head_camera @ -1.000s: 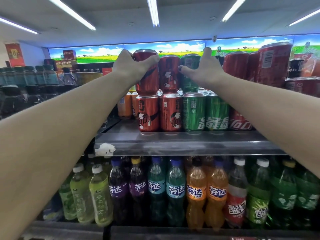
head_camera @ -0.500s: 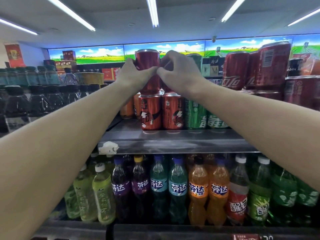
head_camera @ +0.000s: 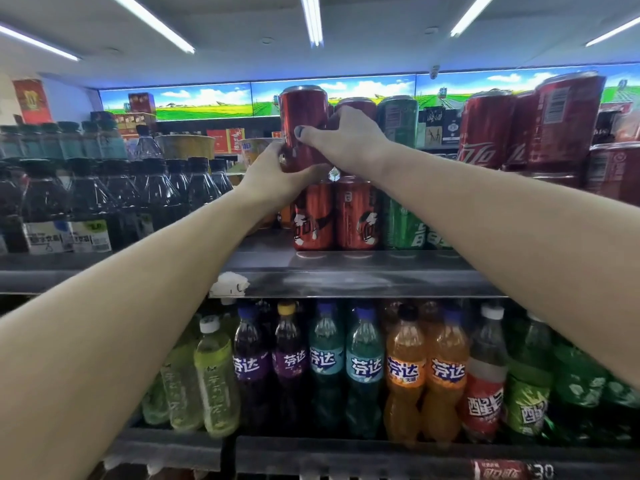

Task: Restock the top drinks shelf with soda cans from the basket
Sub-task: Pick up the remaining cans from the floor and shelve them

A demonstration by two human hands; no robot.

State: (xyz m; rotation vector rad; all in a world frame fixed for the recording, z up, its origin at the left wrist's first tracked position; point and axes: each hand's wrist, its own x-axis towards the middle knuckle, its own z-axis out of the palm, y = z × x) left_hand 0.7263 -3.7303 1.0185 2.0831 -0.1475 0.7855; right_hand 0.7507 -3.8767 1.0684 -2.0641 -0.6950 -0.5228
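A tall red soda can stands as the upper layer on a lower red can on the top metal shelf. My left hand wraps its base from the left. My right hand clasps its right side, thumb across the front. Behind my right hand a second stacked red can and a green can show. Another lower red can and green cans stand alongside. The basket is out of view.
Stacked red cola cans fill the shelf's right end. Dark bottles crowd the shelf to the left. Below sit rows of coloured soft-drink bottles. A crumpled white scrap clings to the shelf's front lip.
My right hand left the green can and came left onto the red can beside my left hand. My left hand slid down to the can's base. The view shifted right.
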